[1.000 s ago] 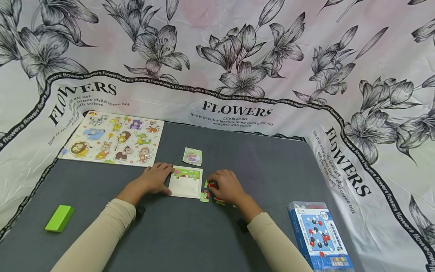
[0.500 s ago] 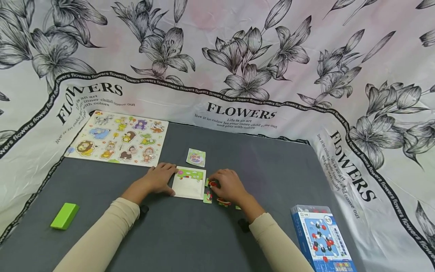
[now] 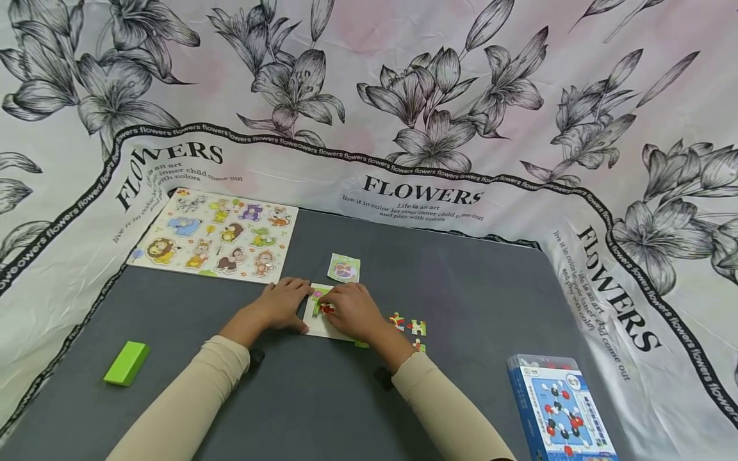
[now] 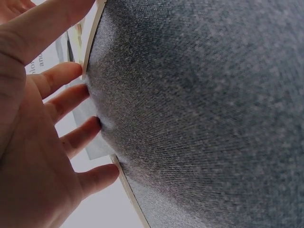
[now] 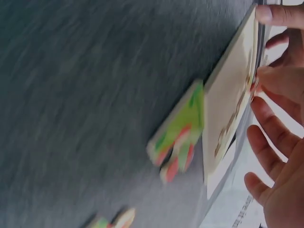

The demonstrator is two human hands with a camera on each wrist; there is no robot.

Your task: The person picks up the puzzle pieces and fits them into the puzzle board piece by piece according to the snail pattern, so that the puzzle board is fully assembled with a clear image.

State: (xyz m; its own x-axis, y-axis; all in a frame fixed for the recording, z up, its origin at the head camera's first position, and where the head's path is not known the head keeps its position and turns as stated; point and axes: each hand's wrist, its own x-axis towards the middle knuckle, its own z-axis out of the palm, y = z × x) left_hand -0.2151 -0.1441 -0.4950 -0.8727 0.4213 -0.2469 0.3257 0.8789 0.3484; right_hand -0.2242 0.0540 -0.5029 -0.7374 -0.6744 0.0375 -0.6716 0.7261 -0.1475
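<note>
A small square puzzle tray (image 3: 321,328) lies on the grey table, part of a green picture at its far edge. Along its left edge rests my left hand (image 3: 280,305), thumb and fingers spread; in the left wrist view the fingers look fairly straight. My right hand (image 3: 353,312) is over the tray, pinching a red and green puzzle piece (image 3: 326,308) between thumb and finger. The hand hides much of the tray. Another puzzle piece (image 5: 183,128) lies at the tray's near edge in the right wrist view. Several loose pieces, among them a jigsaw piece (image 3: 418,327), lie right of the hand.
Behind the tray is a small square picture card (image 3: 344,268). An animal board (image 3: 213,240) lies at the back left. A green block (image 3: 127,363) is at the left, a blue molecule-model box (image 3: 562,406) at the right. Flower-printed cloth (image 3: 426,202) borders the table.
My right hand has moved left from the loose pieces onto the tray, carrying a puzzle piece. The left hand keeps its place at the tray's edge. The head view has shifted slightly.
</note>
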